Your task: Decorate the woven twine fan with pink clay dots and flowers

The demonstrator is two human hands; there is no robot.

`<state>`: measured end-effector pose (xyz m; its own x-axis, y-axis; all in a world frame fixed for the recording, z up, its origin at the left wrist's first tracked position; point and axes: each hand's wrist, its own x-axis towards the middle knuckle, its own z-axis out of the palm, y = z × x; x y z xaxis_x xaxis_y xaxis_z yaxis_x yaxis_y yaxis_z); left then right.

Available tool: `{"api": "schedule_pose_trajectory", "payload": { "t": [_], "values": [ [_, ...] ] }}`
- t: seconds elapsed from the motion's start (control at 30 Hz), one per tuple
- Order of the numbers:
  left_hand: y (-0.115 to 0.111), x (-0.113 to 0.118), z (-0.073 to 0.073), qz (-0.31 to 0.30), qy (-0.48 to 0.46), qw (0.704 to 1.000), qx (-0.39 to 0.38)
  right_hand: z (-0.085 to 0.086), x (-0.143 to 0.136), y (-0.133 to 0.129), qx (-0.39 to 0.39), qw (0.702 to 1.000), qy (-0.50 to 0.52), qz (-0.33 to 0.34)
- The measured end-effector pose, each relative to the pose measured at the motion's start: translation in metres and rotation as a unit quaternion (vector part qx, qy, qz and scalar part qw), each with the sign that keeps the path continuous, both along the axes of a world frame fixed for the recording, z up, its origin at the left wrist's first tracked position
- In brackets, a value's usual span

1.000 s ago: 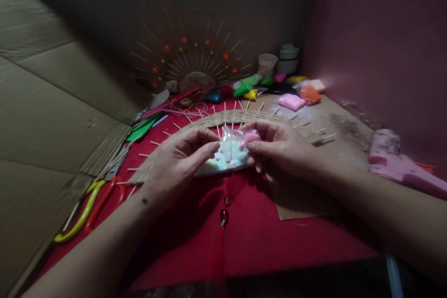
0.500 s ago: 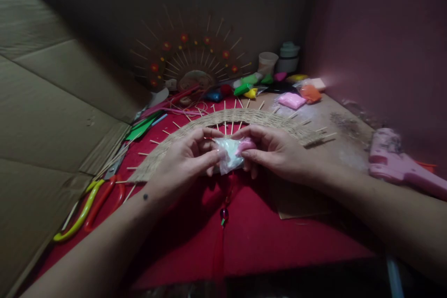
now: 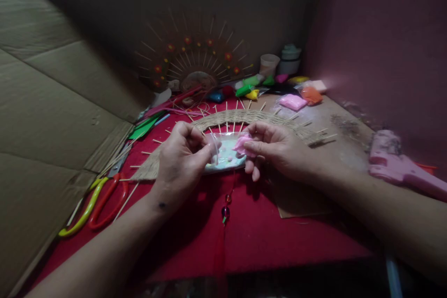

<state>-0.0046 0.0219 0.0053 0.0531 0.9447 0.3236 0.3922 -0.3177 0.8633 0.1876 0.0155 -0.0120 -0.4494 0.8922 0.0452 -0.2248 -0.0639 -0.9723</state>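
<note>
Pink clay [image 3: 242, 145] is pinched between the thumb and fingers of my right hand [image 3: 274, 149]. My left hand [image 3: 186, 156] grips a clear plastic wrapper [image 3: 213, 148] at its near side. Between and beneath both hands lies a pale blue surface [image 3: 226, 152] with small light spots. Behind them curves a woven arc [image 3: 240, 115] with thin sticks poking out of it. A red tassel [image 3: 220, 251] with beads [image 3: 225, 213] hangs toward the table's front edge.
Scissors [image 3: 108, 202] with yellow and red handles lie at the left beside cardboard [image 3: 66, 116]. Clay packets [image 3: 292, 102], a cup [image 3: 269, 64] and a flowered stick fan [image 3: 199, 63] stand at the back. A pink glue gun [image 3: 398, 160] is at the right.
My hands have moved apart. The pink clay has come away from the wrapper and sits in my right hand, while the wrapper is now at my left, uncovering the pale blue surface.
</note>
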Motion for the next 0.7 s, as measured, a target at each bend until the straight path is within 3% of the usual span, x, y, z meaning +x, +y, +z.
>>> {"api": "schedule_pose_trajectory", "payload": {
  "t": [0.2,0.37,0.53,0.6,0.7],
  "values": [
    [-0.004,0.001,-0.001,-0.029,-0.027,0.998,0.051,-0.002,0.002,0.001,-0.006,1.000,0.014,-0.007],
    [0.003,-0.009,-0.009,-0.080,0.062,0.985,0.137,-0.002,0.004,0.002,0.001,1.000,0.012,-0.014],
    [0.004,-0.011,0.000,-0.148,0.182,0.968,0.095,-0.001,0.003,0.002,0.001,1.000,0.019,-0.004],
    [0.004,-0.010,0.004,-0.159,0.182,0.968,0.070,-0.001,0.003,0.002,-0.008,1.000,0.023,0.002],
    [0.002,-0.009,0.004,-0.128,0.152,0.979,0.044,-0.001,0.004,0.002,-0.019,0.999,0.033,0.012]
  ]
}}
